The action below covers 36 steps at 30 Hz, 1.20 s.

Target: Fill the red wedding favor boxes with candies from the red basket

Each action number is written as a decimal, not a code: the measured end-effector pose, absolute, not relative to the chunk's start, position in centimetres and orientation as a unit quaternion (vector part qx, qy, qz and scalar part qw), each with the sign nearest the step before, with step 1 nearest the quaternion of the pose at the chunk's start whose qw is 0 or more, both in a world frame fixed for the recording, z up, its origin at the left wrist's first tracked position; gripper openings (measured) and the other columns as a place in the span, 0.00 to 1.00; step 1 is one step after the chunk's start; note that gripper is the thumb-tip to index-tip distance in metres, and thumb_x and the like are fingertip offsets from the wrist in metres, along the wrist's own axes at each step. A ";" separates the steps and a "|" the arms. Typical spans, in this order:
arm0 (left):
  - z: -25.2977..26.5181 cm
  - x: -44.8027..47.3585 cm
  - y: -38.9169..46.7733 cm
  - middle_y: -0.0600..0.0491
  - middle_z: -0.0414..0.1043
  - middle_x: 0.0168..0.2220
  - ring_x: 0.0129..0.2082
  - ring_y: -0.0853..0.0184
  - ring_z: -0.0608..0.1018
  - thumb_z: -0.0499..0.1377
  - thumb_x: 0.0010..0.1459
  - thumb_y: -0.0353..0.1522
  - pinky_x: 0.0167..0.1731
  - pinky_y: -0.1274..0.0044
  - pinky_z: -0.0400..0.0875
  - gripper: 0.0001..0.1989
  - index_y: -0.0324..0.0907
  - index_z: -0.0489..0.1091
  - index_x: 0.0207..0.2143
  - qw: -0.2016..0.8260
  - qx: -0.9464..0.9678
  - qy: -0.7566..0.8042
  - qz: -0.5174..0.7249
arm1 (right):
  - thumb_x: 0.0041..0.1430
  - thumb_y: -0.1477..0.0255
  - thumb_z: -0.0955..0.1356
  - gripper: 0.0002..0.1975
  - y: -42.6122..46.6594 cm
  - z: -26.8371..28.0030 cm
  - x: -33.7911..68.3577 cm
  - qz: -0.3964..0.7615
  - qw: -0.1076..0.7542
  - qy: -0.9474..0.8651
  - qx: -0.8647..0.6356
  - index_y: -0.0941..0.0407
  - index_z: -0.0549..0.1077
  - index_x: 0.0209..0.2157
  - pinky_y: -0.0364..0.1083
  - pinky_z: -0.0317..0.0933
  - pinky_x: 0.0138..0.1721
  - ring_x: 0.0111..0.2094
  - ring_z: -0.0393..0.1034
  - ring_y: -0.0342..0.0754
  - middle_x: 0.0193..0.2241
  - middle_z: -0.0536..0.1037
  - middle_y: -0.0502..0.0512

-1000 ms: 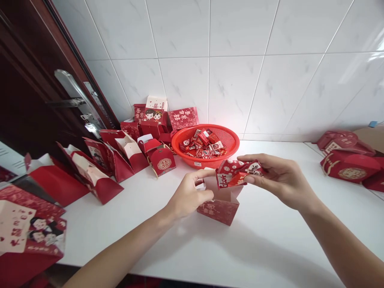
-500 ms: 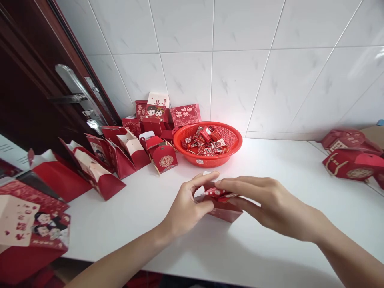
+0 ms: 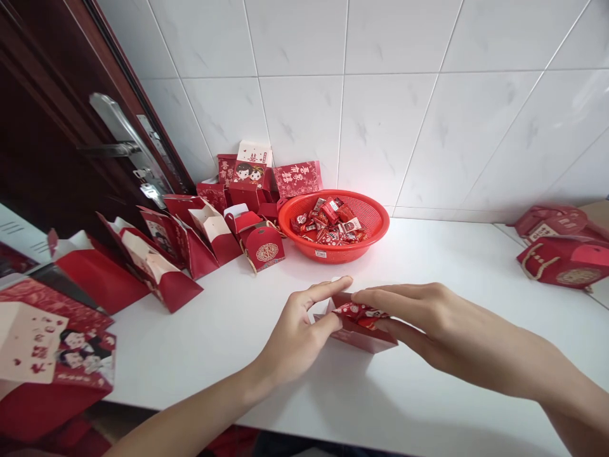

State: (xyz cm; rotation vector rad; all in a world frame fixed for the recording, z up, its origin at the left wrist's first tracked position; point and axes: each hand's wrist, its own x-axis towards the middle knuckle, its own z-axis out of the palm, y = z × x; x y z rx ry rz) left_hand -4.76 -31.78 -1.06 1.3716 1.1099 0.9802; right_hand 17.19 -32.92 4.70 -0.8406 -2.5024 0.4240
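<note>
A small red paper gift box [image 3: 364,339] stands on the white table in front of me, its top open and its pale inside partly showing. My left hand [image 3: 295,331] grips the box's left end between thumb and fingers. At the opening, my right hand [image 3: 435,317] pinches red-wrapped candies [image 3: 358,310], which sit partly within the box's mouth. The right fingers cover some of the candies and the box's far right corner. Just behind the hands, a red plastic basket [image 3: 333,253] holds several wrapped candies [image 3: 337,216].
Several open red gift boxes [image 3: 174,289] stand in a row on the left, beside a dark door with a metal handle [image 3: 118,150]. A decorated box [image 3: 266,251] touches the basket's left side. More red boxes [image 3: 566,260] lie far right. A tiled wall [image 3: 390,133] closes the back.
The view has shifted slightly. My right hand and the candies have moved a little to the right over the box, and the opening shows more. My left hand keeps its grip.
</note>
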 end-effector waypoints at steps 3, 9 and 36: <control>-0.7 -4.9 -31.5 0.52 0.76 0.57 0.62 0.55 0.73 0.62 0.52 0.28 0.63 0.65 0.66 0.26 0.46 0.77 0.55 0.532 0.589 0.467 0.391 | 0.70 0.76 0.62 0.13 -32.8 4.9 17.3 0.159 0.204 -0.907 -0.332 0.51 0.75 0.50 0.42 0.67 0.31 0.31 0.76 0.46 0.37 0.82 0.55; 0.2 -4.8 -30.3 0.54 0.80 0.49 0.54 0.59 0.77 0.58 0.45 0.24 0.55 0.69 0.70 0.25 0.46 0.77 0.47 0.563 0.606 0.421 0.372 | 0.69 0.74 0.62 0.11 -32.5 5.0 17.2 0.184 0.196 -0.881 -0.389 0.52 0.73 0.48 0.42 0.66 0.30 0.30 0.76 0.45 0.35 0.82 0.53; 3.6 -6.6 -29.4 0.54 0.83 0.34 0.34 0.62 0.82 0.62 0.57 0.36 0.39 0.75 0.74 0.09 0.45 0.82 0.33 0.327 0.838 0.419 0.124 | 0.62 0.77 0.66 0.10 -31.4 5.3 16.3 0.225 0.111 -0.886 -0.389 0.53 0.77 0.42 0.41 0.52 0.25 0.22 0.64 0.41 0.26 0.77 0.49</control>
